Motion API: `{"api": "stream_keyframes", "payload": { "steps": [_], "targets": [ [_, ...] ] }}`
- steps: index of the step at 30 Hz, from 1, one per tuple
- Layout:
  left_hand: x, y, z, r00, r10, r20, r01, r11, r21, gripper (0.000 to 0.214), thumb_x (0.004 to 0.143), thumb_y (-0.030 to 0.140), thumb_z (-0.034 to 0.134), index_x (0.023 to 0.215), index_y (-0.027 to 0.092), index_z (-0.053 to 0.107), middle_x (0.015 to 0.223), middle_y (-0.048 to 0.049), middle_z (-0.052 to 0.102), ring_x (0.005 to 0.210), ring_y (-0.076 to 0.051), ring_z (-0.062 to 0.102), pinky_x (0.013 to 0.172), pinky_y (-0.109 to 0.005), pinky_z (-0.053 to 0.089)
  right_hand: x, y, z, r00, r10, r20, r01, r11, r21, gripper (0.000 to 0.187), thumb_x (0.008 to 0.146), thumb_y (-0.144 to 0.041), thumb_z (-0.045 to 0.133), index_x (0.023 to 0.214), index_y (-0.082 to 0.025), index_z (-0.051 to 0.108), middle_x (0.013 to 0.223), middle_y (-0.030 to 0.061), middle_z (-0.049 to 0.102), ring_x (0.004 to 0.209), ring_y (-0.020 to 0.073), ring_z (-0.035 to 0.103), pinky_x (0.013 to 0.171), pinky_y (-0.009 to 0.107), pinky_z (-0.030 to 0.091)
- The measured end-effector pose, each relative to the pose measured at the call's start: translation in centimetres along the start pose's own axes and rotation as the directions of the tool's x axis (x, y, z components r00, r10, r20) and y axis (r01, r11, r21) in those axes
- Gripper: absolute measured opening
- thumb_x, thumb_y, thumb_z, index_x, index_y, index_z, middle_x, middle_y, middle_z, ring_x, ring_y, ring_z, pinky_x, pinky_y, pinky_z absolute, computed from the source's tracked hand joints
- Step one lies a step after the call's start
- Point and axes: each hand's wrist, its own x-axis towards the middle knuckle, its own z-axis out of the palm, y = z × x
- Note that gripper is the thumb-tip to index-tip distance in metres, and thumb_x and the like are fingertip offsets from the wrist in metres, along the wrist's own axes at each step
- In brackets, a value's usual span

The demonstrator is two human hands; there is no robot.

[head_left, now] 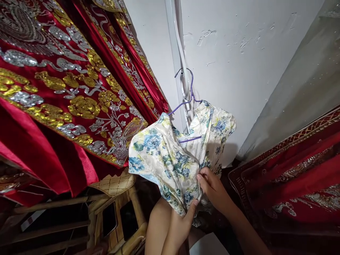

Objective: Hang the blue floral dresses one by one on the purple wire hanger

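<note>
I see the top (pixel 177 157) on its hanger (pixel 191 86), stretching up and away from my right hand (pixel 214 186), pinching its front, and my left hand (pixel 183 220), gripping it lower down.

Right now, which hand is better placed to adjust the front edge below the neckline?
Probably the right hand: it pinches the floral garment there, while the left hand holds it lower down.

A floral top (pixel 170 156) — blue and yellow on white — hangs on a purple hanger (pixel 192 85).
</note>
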Motion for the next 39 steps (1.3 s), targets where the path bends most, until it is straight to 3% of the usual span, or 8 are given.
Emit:
{"api": "stream_keyframes", "payload": {
  "steps": [5, 8, 11, 13, 18, 26, 32, 39],
  "targets": [
    [0.4, -0.2, -0.7, 0.999, 0.037, 0.025, -0.038, 0.998, 0.052, 0.052, 0.088, 0.051, 0.067, 0.127, 0.017, 0.067, 0.130, -0.0157, 0.068, 0.140, -0.034, 0.051, 0.122, -0.049, 0.033, 0.8, -0.8, -0.6, 0.999, -0.024, 0.043, 0.027, 0.998, -0.063, 0.030, 0.095, -0.036, 0.045, 0.069, -0.023, 0.035, 0.062, -0.0059, 0.032, 0.058, 0.0128, 0.034, 0.056, 0.028, 0.026],
    [1.2, -0.6, -1.5, 0.981, 0.110, -0.158, -0.097, 0.992, 0.084, 0.058, 0.084, 0.048, 0.072, 0.131, 0.016, 0.061, 0.128, -0.0162, 0.068, 0.130, -0.035, 0.059, 0.116, -0.051, 0.042, 0.2, -0.4, -1.1, 0.997, -0.061, 0.037, 0.062, 0.997, -0.047, 0.035, 0.090, -0.033, 0.049, 0.063, -0.023, 0.029, 0.059, -0.0059, 0.028, 0.057, 0.0117, 0.032, 0.056, 0.028, 0.024],
    [1.9, -1.0, -1.8, 0.780, 0.357, -0.515, -0.284, 0.934, 0.218, 0.069, 0.082, 0.038, 0.077, 0.141, 0.021, 0.047, 0.143, -0.0167, 0.055, 0.134, -0.033, 0.054, 0.113, -0.051, 0.045, -1.3, 0.4, -1.6, 0.995, -0.058, 0.076, 0.060, 0.998, -0.034, 0.036, 0.092, -0.036, 0.048, 0.061, -0.022, 0.037, 0.058, -0.0048, 0.035, 0.057, 0.0119, 0.036, 0.057, 0.028, 0.027],
    [2.0, -0.9, -1.3, 0.619, 0.584, -0.526, -0.419, 0.811, 0.407, 0.065, 0.083, 0.029, 0.076, 0.140, 0.025, 0.045, 0.147, -0.0153, 0.048, 0.139, -0.031, 0.049, 0.114, -0.049, 0.043, -2.2, 0.8, -1.7, 0.996, -0.031, 0.089, 0.032, 0.999, -0.013, 0.037, 0.094, -0.039, 0.048, 0.061, -0.021, 0.045, 0.058, -0.0035, 0.041, 0.057, 0.0125, 0.040, 0.057, 0.027, 0.030],
    [2.3, 0.4, 1.4, 0.766, 0.641, 0.049, -0.568, 0.639, 0.519, 0.028, 0.093, 0.022, 0.062, 0.120, 0.023, 0.058, 0.111, -0.0085, 0.066, 0.108, -0.024, 0.064, 0.094, -0.039, 0.053, -3.2, 0.5, -1.2, 0.996, -0.015, 0.086, 0.008, 0.996, 0.085, 0.038, 0.091, -0.039, 0.054, 0.058, -0.020, 0.051, 0.055, -0.0020, 0.049, 0.055, 0.0128, 0.046, 0.056, 0.027, 0.035],
    [3.5, 1.7, 3.6, 0.834, 0.535, 0.133, -0.538, 0.736, 0.411, 0.021, 0.099, 0.018, 0.047, 0.079, 0.020, 0.054, 0.078, -0.0020, 0.057, 0.075, -0.015, 0.057, 0.069, -0.025, 0.044, 0.0, -2.7, -3.2, 0.994, 0.110, 0.012, -0.108, 0.942, 0.318, 0.033, 0.081, -0.045, 0.064, 0.060, -0.020, 0.059, 0.045, -0.0025, 0.055, 0.039, 0.0100, 0.042, 0.042, 0.024, 0.031],
    [3.5, 2.9, 3.3, 0.850, 0.390, 0.354, -0.524, 0.564, 0.638, 0.021, 0.095, 0.011, 0.041, 0.080, 0.022, 0.051, 0.082, -0.0042, 0.059, 0.074, -0.019, 0.057, 0.066, -0.028, 0.041, 8.1, -11.0, -7.1, 0.990, 0.043, -0.136, 0.044, 0.814, 0.579, 0.026, 0.076, -0.033, 0.072, 0.060, -0.019, 0.057, 0.045, -0.0072, 0.044, 0.038, 0.0050, 0.036, 0.037, 0.020, 0.023],
    [5.7, 7.6, 1.3, 0.799, 0.452, 0.396, -0.601, 0.578, 0.552, 0.015, 0.095, 0.014, 0.050, 0.098, 0.020, 0.063, 0.089, -0.0058, 0.068, 0.081, -0.020, 0.065, 0.073, -0.030, 0.049, 7.9, -12.7, -5.6, 0.970, -0.182, -0.159, 0.231, 0.897, 0.378, 0.021, 0.088, -0.026, 0.058, 0.068, -0.019, 0.061, 0.048, -0.0035, 0.054, 0.042, 0.0074, 0.044, 0.042, 0.019, 0.031]
  ]
}}
